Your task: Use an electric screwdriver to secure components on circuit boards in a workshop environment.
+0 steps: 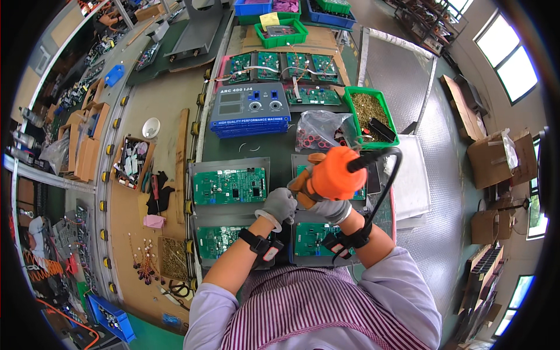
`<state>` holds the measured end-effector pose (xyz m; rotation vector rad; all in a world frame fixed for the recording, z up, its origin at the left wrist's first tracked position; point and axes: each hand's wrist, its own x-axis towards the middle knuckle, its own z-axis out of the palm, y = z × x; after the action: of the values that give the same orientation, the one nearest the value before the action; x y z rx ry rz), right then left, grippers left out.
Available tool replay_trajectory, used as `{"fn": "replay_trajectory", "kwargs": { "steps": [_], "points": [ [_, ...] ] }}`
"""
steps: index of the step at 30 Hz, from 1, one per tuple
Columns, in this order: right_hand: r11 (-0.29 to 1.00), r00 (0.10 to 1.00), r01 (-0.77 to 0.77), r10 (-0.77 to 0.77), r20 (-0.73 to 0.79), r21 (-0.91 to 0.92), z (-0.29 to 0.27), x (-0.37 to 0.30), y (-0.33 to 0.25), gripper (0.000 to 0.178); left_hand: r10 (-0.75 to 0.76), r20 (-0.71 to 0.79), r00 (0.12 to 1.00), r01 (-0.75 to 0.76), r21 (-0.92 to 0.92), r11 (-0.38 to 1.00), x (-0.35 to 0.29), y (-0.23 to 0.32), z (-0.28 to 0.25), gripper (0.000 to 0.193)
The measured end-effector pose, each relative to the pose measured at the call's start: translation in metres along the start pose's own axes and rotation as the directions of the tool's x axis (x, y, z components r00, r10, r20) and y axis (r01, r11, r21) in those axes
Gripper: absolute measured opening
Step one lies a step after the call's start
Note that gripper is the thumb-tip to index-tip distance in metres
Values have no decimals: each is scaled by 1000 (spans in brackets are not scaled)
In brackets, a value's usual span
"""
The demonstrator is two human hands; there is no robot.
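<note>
An orange corded electric drill (pixel 338 175) is in my gloved right hand (pixel 329 210), its rounded back end toward me and its black cord running up over my right forearm. Beneath it lies a green circuit board on a dark plate, mostly hidden. My gloved left hand (pixel 280 207) is close beside the drill, fingers curled together; what they hold, if anything, is hidden. Just left of it is another green circuit board (pixel 227 186) on a grey plate. Nearer my body, two more boards lie under my wrists, one on the left (pixel 217 241) and one on the right (pixel 309 236).
Blue printed panels (pixel 251 108) are stacked ahead, beside a clear bag (pixel 324 128) of red-and-black parts. A green bin (pixel 373 114) of small brass-coloured hardware stands at the right. More boards (pixel 268 65) line up behind. A roller-edged line with a parts box (pixel 133 162) runs along the left.
</note>
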<state>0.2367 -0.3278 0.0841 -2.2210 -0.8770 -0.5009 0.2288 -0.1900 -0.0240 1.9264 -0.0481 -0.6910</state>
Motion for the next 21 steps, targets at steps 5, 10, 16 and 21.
{"fn": "replay_trajectory", "kwargs": {
  "steps": [5,10,16,21],
  "points": [
    [579,896,-402,407,176,709,0,-11,-5,23,-207,31,978,210,-118,971,-13,29,-10,9],
    [716,899,-341,437,-10,610,4,6,-13,14,-252,86,964,264,-165,950,-14,24,-12,7],
    [709,910,-366,408,72,603,-5,4,-11,16,-197,86,977,214,-280,936,-11,20,-9,10],
    [646,899,-374,429,88,666,-9,11,-17,18,-184,66,981,196,-377,905,-7,14,-6,8]
  ]
}}
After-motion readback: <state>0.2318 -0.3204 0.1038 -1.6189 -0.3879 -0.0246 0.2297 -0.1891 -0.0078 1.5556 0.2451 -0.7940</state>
